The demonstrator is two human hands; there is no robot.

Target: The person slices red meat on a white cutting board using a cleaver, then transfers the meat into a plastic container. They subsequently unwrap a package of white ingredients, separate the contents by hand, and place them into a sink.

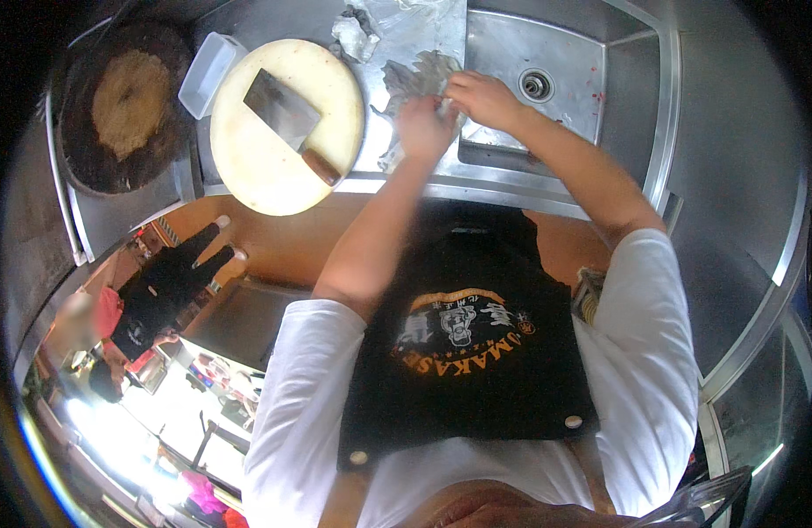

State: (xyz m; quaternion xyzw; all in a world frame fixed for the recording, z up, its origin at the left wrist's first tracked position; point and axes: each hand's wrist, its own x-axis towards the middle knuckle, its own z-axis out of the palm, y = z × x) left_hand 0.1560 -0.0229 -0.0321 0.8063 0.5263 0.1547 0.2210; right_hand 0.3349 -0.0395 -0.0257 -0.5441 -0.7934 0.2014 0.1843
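My left hand and my right hand meet over a metal counter, left of the sink. Their fingers grip a crumpled grey-white sheet, limp and ragged-edged; the picture does not settle whether it is tripe or thin plastic. Part of the sheet is hidden under my hands, and the left one is slightly blurred. Left of them, a cleaver with a wooden handle lies flat on a thick round white cutting board. Another crumpled whitish lump rests on the counter behind the board.
A metal sink with a drain and scattered red bits adjoins the counter on the right. A clear plastic container leans by the board. Farther left is a dark round chopping block. Another person stands behind, lower left.
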